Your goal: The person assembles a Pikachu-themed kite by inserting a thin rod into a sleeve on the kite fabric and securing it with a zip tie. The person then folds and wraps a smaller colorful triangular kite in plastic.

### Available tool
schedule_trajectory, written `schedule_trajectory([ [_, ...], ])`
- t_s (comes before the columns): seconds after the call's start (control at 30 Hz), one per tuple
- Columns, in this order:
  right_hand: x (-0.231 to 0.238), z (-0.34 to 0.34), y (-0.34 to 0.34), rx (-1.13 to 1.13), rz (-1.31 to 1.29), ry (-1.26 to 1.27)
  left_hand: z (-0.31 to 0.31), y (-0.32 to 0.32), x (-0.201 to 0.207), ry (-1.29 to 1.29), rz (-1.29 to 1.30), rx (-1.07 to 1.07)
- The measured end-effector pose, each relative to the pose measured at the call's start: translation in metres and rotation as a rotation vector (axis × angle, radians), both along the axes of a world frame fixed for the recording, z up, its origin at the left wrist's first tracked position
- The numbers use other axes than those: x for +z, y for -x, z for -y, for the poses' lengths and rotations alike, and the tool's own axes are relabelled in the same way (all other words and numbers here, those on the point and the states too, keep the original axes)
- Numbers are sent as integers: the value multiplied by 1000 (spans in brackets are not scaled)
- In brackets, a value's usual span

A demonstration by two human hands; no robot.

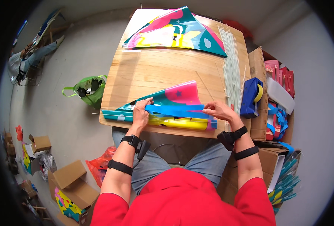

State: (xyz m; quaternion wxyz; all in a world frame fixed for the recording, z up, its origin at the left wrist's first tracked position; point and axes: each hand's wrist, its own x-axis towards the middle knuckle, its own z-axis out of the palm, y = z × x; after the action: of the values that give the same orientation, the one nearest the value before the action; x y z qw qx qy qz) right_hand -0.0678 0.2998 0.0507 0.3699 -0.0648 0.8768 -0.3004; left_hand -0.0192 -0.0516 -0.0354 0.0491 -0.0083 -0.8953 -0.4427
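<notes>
A blue ribbon stretches sideways between my two hands. My left hand is closed on its left end and rests against the printed plastic sheet below. At the other end, my right hand pinches the ribbon between thumb and fingers. Under the ribbon lies the shiny printed sheet, teal and pink, shaped like a kite sail. Its near edge is rolled or folded into a teal and yellow band along the table's front edge. A thin white rod pokes out past the band's left end.
On the wooden table lie more printed sheets at the back and many thin white rods at right. A blue tape dispenser stands beside an open carton. A green bag sits left; another person is far left.
</notes>
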Motion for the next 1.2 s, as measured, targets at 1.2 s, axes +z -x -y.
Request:
schedule_trajectory([
  [1.2,-55,58,-25,171,-1180,-347,-1,0,-7,-15,-22,24],
])
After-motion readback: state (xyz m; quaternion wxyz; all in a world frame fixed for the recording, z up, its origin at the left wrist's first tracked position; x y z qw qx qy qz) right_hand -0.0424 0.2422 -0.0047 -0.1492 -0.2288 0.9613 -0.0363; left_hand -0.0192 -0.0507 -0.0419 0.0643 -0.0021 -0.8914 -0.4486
